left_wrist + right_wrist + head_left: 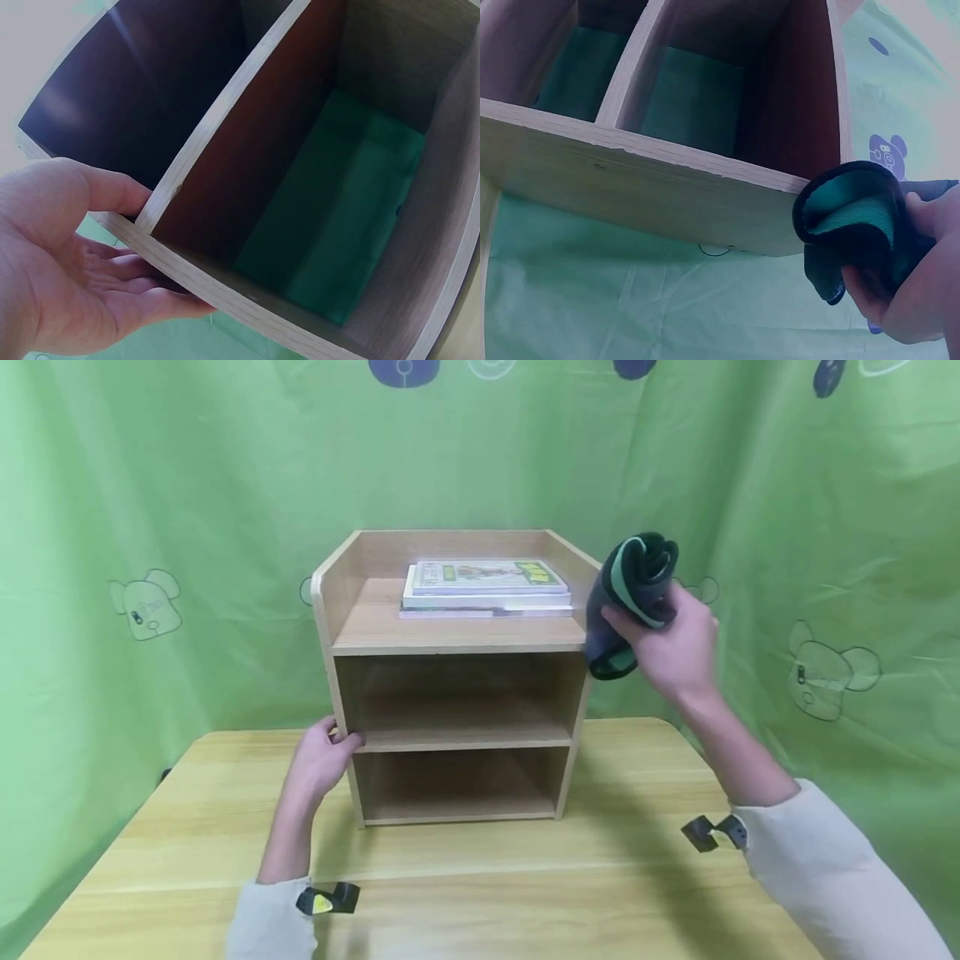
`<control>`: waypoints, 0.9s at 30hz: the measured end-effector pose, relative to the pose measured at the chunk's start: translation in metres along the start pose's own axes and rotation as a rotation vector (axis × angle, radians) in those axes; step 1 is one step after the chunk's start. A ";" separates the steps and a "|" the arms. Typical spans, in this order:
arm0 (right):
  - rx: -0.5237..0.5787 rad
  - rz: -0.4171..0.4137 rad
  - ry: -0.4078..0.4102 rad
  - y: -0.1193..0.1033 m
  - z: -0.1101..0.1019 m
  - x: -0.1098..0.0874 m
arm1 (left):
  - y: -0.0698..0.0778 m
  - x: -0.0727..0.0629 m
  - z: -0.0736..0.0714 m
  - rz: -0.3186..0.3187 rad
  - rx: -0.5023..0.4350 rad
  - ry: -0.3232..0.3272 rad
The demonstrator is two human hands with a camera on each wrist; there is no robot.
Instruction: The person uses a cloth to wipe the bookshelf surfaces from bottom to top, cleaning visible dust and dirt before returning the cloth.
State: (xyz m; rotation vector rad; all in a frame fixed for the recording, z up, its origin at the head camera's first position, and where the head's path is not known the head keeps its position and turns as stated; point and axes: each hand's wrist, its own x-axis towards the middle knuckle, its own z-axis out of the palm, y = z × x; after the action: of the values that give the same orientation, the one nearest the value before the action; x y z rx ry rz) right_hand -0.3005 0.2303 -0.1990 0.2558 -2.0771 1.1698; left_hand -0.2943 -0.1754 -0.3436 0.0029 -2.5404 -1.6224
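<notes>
A small wooden shelf unit (457,637) with a walled top and two open compartments stands upright on the table. My left hand (318,766) grips its left side panel at the middle board. In the left wrist view the thumb lies inside the panel, while the fingers (165,301) reach round its outer face. My right hand (681,647) holds a bunched, rolled cloth (626,597), dark with green inner faces and black edging, up beside the unit's top right corner. The right wrist view has the cloth (855,217) overlapping the panel's corner, its folds partly hidden by the hand.
A short stack of books (487,581) lies flat on the unit's top board. The light wooden table (480,885) spreads out in front and to both sides. Behind hangs a green curtain (247,485) with cartoon prints.
</notes>
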 end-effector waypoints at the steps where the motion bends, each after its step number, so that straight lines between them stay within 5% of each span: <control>1: -0.004 0.007 -0.012 0.002 -0.001 -0.001 | 0.000 0.000 0.001 0.003 -0.002 0.004; 13: -0.058 0.053 -0.198 0.042 0.009 -0.040 | 0.000 0.000 -0.001 -0.012 -0.001 -0.007; 27: -0.231 0.051 -0.415 0.121 0.043 -0.107 | 0.002 -0.001 -0.001 -0.018 0.002 -0.014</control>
State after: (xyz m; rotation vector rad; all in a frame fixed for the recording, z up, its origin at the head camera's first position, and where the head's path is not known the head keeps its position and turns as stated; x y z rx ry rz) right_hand -0.3044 0.2460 -0.3649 0.3600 -2.5709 0.9524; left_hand -0.2928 -0.1750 -0.3413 0.0152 -2.5598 -1.6314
